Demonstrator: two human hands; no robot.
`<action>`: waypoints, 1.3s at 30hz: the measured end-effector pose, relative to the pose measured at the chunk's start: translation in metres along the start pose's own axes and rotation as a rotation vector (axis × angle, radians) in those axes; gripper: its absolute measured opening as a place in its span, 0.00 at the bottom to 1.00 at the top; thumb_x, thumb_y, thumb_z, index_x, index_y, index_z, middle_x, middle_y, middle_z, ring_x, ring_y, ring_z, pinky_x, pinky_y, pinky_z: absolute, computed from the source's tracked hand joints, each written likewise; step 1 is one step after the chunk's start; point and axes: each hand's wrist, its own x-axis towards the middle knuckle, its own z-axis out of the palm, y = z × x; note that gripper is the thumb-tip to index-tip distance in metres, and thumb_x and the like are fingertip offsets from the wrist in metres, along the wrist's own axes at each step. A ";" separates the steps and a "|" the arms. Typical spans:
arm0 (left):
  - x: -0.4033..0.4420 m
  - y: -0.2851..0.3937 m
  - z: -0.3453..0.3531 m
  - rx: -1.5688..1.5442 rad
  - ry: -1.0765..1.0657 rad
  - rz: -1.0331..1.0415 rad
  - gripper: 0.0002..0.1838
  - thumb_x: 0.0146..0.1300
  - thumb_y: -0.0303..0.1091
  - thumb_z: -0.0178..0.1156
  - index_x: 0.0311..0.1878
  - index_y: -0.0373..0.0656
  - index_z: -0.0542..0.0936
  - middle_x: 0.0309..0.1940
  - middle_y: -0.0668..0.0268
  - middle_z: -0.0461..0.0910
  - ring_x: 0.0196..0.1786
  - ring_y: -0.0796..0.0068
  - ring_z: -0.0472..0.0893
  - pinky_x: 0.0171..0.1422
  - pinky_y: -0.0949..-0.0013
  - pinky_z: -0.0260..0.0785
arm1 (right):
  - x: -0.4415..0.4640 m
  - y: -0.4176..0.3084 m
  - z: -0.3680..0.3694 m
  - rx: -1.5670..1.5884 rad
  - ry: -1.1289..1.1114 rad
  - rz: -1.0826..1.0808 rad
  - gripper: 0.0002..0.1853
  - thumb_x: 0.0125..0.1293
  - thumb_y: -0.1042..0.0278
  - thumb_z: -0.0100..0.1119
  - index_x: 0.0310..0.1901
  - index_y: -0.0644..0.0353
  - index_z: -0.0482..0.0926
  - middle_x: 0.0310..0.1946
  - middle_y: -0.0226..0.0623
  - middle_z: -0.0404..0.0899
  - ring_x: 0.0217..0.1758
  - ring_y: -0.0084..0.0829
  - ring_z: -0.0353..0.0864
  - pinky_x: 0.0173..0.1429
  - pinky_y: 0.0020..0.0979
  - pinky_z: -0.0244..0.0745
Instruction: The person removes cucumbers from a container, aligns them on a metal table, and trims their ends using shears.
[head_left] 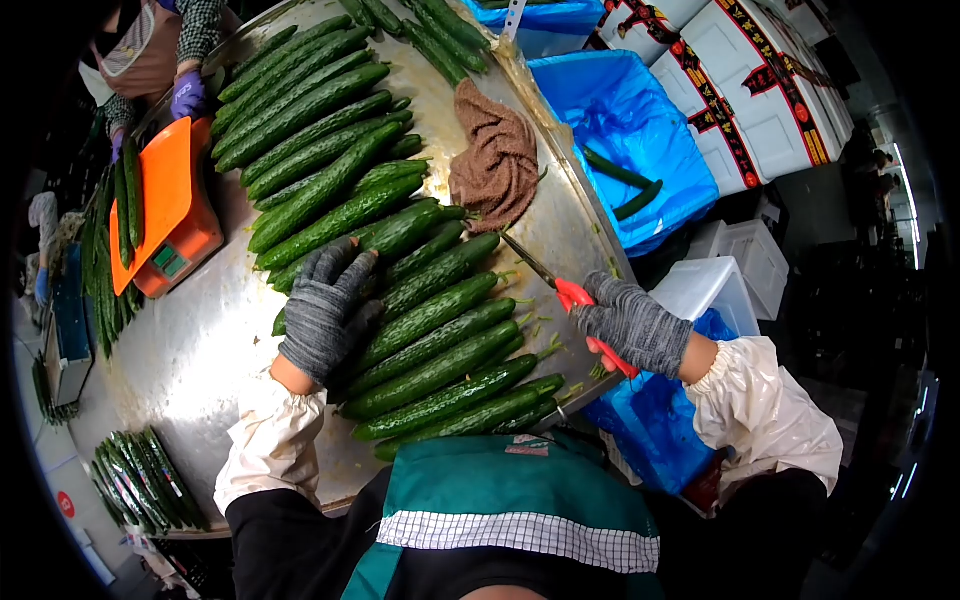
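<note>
A long row of cucumbers (440, 318) lies side by side on the metal table, stem ends toward the right. My left hand (328, 305), in a grey fingerless glove, rests on the cucumbers near the row's middle, its fingers spread over them. In my right hand (635, 325), gloved the same way, are red-handled scissors (572, 296). Their blades point up and left, close to the stem ends. Whether the blades touch a stem, I cannot tell. Short stem bits lie around the cucumber ends. A brown cloth (495, 155) lies crumpled just beyond the blades.
An orange scale (178, 205) with cucumbers on it stands at the left, by a co-worker's purple-gloved hand (188, 95). Blue-lined bins (640, 95) stand along the right edge, one holding cucumbers. White boxes (740, 90) are stacked behind. Bundled cucumbers (145, 480) lie lower left.
</note>
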 end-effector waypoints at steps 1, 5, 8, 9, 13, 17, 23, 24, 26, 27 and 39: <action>0.000 0.001 0.001 0.001 -0.004 0.001 0.27 0.45 0.33 0.60 0.53 0.42 0.70 0.53 0.52 0.65 0.54 0.51 0.65 0.57 0.59 0.59 | 0.000 0.002 0.001 0.018 -0.004 -0.005 0.12 0.62 0.61 0.47 0.38 0.62 0.66 0.16 0.35 0.70 0.10 0.26 0.70 0.13 0.27 0.65; -0.004 0.007 -0.001 0.003 0.083 -0.007 0.26 0.43 0.33 0.61 0.50 0.44 0.71 0.51 0.53 0.67 0.53 0.52 0.66 0.56 0.58 0.60 | -0.005 0.022 0.008 0.140 0.035 -0.058 0.12 0.61 0.60 0.47 0.38 0.61 0.66 0.16 0.34 0.70 0.10 0.25 0.70 0.12 0.26 0.64; -0.014 0.006 -0.001 0.003 0.140 -0.003 0.27 0.42 0.34 0.62 0.50 0.44 0.71 0.51 0.53 0.67 0.54 0.51 0.66 0.56 0.57 0.60 | -0.023 0.030 0.005 0.234 -0.002 -0.008 0.11 0.61 0.62 0.47 0.39 0.60 0.65 0.16 0.34 0.70 0.10 0.26 0.71 0.12 0.26 0.64; -0.018 0.004 0.001 -0.001 0.166 0.007 0.27 0.42 0.34 0.62 0.50 0.44 0.71 0.51 0.53 0.66 0.54 0.51 0.65 0.57 0.57 0.60 | -0.028 0.031 0.004 0.222 -0.048 0.031 0.12 0.60 0.62 0.47 0.39 0.61 0.65 0.17 0.35 0.71 0.11 0.26 0.71 0.13 0.26 0.65; -0.032 0.004 0.007 0.011 0.151 0.045 0.29 0.41 0.37 0.63 0.51 0.45 0.71 0.53 0.53 0.65 0.56 0.49 0.63 0.58 0.56 0.58 | -0.042 0.033 0.008 0.291 -0.149 0.039 0.14 0.59 0.61 0.45 0.40 0.65 0.64 0.17 0.37 0.72 0.12 0.28 0.73 0.14 0.26 0.66; -0.039 0.003 0.013 0.041 0.090 0.047 0.30 0.41 0.36 0.63 0.53 0.44 0.69 0.56 0.52 0.62 0.58 0.48 0.62 0.60 0.54 0.56 | -0.035 0.034 0.014 0.309 -0.164 -0.001 0.15 0.59 0.62 0.45 0.41 0.67 0.65 0.17 0.38 0.73 0.13 0.29 0.74 0.14 0.26 0.67; -0.039 0.002 0.014 0.000 0.101 0.040 0.31 0.41 0.36 0.63 0.53 0.45 0.69 0.56 0.53 0.62 0.58 0.49 0.61 0.60 0.54 0.55 | -0.024 0.036 0.019 0.324 -0.171 0.003 0.20 0.58 0.52 0.49 0.42 0.61 0.66 0.18 0.36 0.72 0.14 0.24 0.73 0.15 0.21 0.66; -0.039 0.001 0.013 -0.011 0.099 0.043 0.31 0.41 0.36 0.63 0.53 0.45 0.69 0.56 0.52 0.62 0.58 0.48 0.61 0.60 0.54 0.55 | -0.023 0.035 0.020 0.324 -0.171 0.003 0.20 0.58 0.52 0.49 0.42 0.61 0.66 0.18 0.36 0.72 0.14 0.24 0.73 0.15 0.21 0.66; -0.039 0.002 0.014 -0.013 0.101 0.037 0.31 0.40 0.36 0.63 0.53 0.44 0.69 0.56 0.52 0.62 0.58 0.48 0.61 0.60 0.55 0.55 | -0.024 0.033 0.023 0.348 -0.149 0.001 0.19 0.58 0.53 0.50 0.41 0.62 0.66 0.18 0.36 0.72 0.13 0.25 0.73 0.14 0.22 0.66; -0.039 0.002 0.014 -0.014 0.101 0.030 0.31 0.40 0.36 0.63 0.53 0.44 0.70 0.56 0.52 0.62 0.58 0.48 0.61 0.60 0.55 0.55 | -0.023 0.034 0.024 0.347 -0.148 0.002 0.19 0.58 0.53 0.50 0.41 0.62 0.66 0.18 0.36 0.72 0.13 0.25 0.73 0.14 0.22 0.66; -0.043 0.004 0.013 0.001 0.115 0.037 0.32 0.41 0.32 0.62 0.55 0.42 0.68 0.57 0.52 0.62 0.59 0.48 0.61 0.60 0.56 0.56 | -0.040 0.054 0.022 0.437 -0.028 -0.015 0.19 0.59 0.55 0.49 0.45 0.61 0.64 0.17 0.35 0.71 0.13 0.24 0.72 0.17 0.22 0.68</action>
